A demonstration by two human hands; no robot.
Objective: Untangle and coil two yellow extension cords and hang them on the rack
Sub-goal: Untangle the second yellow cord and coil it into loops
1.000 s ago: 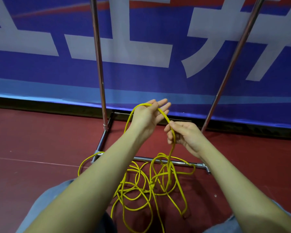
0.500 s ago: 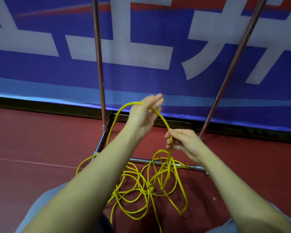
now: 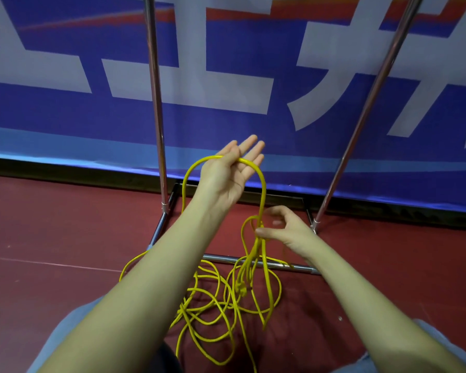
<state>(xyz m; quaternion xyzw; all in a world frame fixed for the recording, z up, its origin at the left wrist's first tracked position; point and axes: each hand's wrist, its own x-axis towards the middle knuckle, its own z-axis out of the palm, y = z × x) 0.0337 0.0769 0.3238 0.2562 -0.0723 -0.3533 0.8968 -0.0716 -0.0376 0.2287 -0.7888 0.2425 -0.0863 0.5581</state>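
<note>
The rack (image 3: 258,261) stands on the floor (image 3: 51,224) just before the banner (image 3: 226,117), its two poles rising left and right and its base bars lying between and in front of them. The cords (image 3: 213,305) lie in a tangle on the floor before the front base bar, partly over it. The left hand (image 3: 230,172) is raised between the poles with one loop of cord draped across its palm. The right hand (image 3: 285,228) is lower and to the right, at the strands hanging from that loop.
</note>
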